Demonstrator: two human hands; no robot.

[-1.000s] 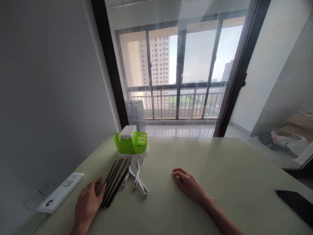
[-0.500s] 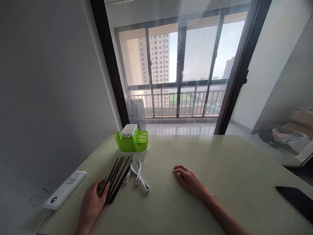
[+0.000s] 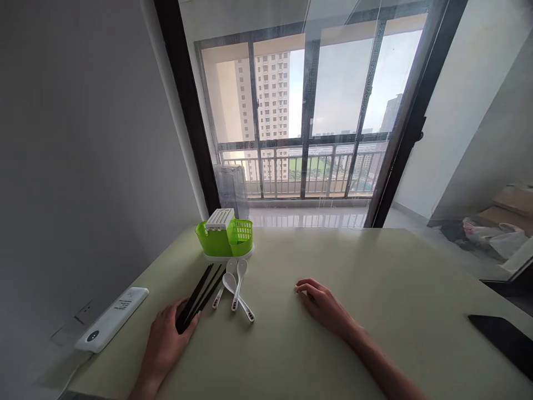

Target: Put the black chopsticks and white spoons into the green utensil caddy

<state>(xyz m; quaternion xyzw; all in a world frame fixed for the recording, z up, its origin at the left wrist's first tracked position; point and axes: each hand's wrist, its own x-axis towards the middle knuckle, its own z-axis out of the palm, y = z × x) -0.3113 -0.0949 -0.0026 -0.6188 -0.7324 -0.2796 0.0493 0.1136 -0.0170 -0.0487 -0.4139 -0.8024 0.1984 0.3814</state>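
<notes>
My left hand (image 3: 166, 341) is closed round the near ends of a bundle of black chopsticks (image 3: 204, 290), which lie on the pale green table (image 3: 375, 278) pointing away toward a green cutlery holder (image 3: 225, 240) with a white slotted lid. Three white spoons (image 3: 235, 286) lie just right of the chopsticks, partly crossed. My right hand (image 3: 322, 306) rests on the table at the middle, fingers loosely curled, holding nothing that I can see.
A white power strip (image 3: 111, 319) lies at the table's left edge by the grey wall. A black flat object (image 3: 502, 339) sits at the right edge. Beyond the table is a glass door to a balcony; bags and boxes lie at the right.
My left hand has gathered the spread chopsticks into a tight bundle and closed round their near ends. My right hand has stayed put.
</notes>
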